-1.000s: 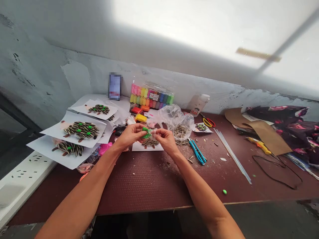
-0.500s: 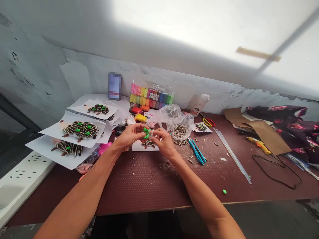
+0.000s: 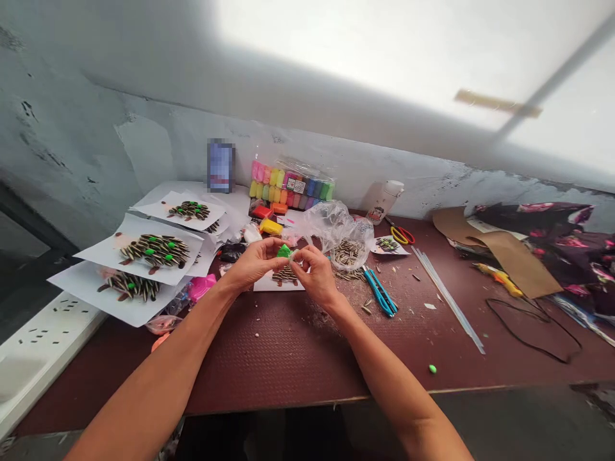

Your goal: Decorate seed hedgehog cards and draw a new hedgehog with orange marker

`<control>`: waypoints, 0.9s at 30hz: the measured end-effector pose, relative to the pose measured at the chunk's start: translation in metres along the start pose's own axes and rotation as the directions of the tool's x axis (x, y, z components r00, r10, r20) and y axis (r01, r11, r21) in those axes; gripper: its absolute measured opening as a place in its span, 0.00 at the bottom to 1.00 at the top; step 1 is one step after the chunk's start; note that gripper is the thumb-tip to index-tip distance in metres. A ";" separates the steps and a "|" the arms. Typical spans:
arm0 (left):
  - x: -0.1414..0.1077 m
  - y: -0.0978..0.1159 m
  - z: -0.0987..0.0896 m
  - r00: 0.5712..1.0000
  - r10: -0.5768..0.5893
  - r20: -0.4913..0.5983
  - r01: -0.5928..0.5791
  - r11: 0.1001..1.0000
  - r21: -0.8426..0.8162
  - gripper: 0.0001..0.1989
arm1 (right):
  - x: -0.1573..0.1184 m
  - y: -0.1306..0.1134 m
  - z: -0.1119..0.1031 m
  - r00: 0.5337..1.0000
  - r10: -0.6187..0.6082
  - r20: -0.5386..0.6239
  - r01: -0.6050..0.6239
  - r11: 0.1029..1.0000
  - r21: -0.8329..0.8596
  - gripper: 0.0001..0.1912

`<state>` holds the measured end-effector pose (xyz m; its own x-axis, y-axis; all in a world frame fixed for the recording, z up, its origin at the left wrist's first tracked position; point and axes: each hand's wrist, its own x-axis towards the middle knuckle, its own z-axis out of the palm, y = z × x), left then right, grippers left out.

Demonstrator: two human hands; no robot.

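On the table [image 3: 269,365], the left hand [image 3: 254,264] and right hand [image 3: 314,276] sit above a paper sheet [image 3: 278,286]. Left of them lie more sheets [image 3: 103,293] bearing seed figures, with a power strip [image 3: 38,333] beside the table's left edge. Against the wall [image 3: 158,153] behind stand a clay pack [image 3: 291,186] and bottle [image 3: 384,200]. To the right lie a seed bag [image 3: 343,240], cutter [image 3: 379,292], scissors [image 3: 401,235], and cardboard [image 3: 516,262] beside cloth [image 3: 542,221].

The green modelling clay lump [image 3: 284,251] has risen a little, now pinched higher between the left hand [image 3: 255,262] and the right hand [image 3: 314,275] (the two have drawn closer together than a second ago).
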<state>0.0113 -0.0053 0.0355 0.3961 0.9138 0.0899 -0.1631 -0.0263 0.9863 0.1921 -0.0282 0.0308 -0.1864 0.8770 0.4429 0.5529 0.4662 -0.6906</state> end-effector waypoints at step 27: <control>-0.004 0.021 -0.004 0.990 -0.134 0.035 0.138 0.966 -0.219 0.18 | 0.009 0.001 -0.005 0.963 0.247 0.106 -0.256 0.724 0.640 0.19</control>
<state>0.0031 -0.0076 0.0550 0.4458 0.8943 -0.0383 -0.3006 0.1898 0.9347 0.1953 -0.0205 0.0368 -0.1285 0.9723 0.1952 -0.0717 0.1872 -0.9797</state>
